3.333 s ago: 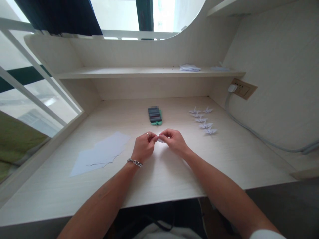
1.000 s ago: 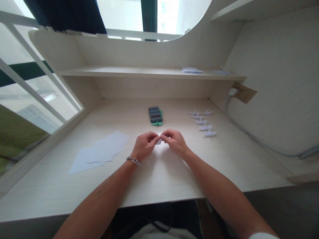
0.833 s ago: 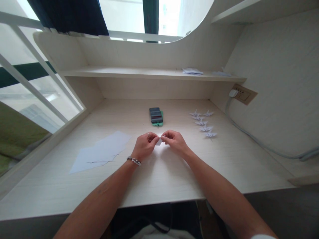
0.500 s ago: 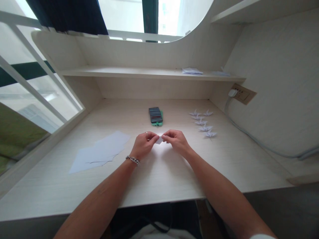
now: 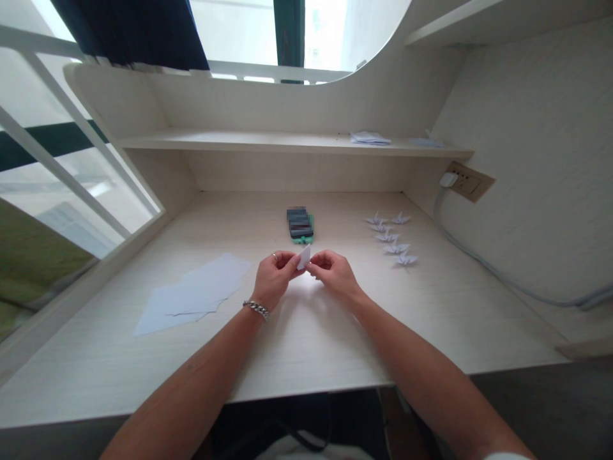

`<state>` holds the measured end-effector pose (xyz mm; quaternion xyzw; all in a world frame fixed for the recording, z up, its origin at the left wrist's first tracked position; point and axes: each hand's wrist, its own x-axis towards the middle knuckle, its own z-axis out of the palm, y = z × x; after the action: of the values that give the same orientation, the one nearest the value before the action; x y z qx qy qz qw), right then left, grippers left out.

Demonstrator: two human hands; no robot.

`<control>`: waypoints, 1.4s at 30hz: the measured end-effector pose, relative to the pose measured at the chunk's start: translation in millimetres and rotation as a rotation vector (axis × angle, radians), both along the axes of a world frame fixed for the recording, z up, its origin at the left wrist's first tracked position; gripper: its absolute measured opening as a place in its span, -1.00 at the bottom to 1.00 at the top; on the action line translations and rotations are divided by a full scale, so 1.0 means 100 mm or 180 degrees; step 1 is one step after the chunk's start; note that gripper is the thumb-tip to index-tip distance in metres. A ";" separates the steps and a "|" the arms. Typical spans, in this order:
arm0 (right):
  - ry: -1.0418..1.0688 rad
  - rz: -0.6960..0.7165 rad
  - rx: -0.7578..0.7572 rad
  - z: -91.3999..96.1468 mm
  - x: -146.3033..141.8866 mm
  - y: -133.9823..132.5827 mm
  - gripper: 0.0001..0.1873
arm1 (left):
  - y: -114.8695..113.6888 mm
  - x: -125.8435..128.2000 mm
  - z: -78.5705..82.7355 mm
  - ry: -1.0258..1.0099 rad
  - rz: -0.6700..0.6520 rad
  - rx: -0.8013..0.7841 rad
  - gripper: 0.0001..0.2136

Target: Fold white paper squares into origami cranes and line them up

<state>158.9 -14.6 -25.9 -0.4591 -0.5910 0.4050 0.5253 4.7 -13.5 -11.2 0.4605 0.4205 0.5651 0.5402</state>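
A small piece of folded white paper [image 5: 304,257] is held just above the desk, its pointed tip turned up and away from me. My left hand [image 5: 278,273], with a ring and a chain bracelet, pinches its left side between thumb and fingers. At the paper's lower right corner, the thumb and fingertips of my right hand [image 5: 334,271] are closed on it. Several white paper cranes [image 5: 395,248] stand on the desk to the right. Flat sheets of white paper [image 5: 201,287] lie overlapping on the left.
Beyond my hands lies a dark, pixelated object with a green edge [image 5: 301,227]. Folded papers [image 5: 370,138] rest on the shelf [image 5: 268,142] above the desk. A grey cable [image 5: 498,271] runs along the right side from a wall socket [image 5: 472,182].
The folded paper has been turned so that its point now stands up and more of its face shows. Both hands have shifted slightly left.
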 end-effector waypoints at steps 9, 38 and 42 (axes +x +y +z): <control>0.0302 0.0053 0.0077 0.01 0.03 0.01 -0.70 | -0.06 -0.03 0.04 -0.0384 -0.0733 -0.0141 -0.75; 0.0451 0.0367 0.0284 0.07 -0.06 -0.11 -0.81 | -0.03 -0.03 0.00 -0.0360 -0.0803 0.0038 -0.72; 0.0468 0.0597 0.0201 0.06 -0.05 -0.11 -0.67 | -0.03 -0.05 0.01 -0.0410 -0.0889 -0.0024 -0.72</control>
<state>154.2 -25.2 -19.6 -0.3541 -0.6038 0.4661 0.5411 -0.2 -16.5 -10.3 0.4752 0.3190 0.5113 0.6411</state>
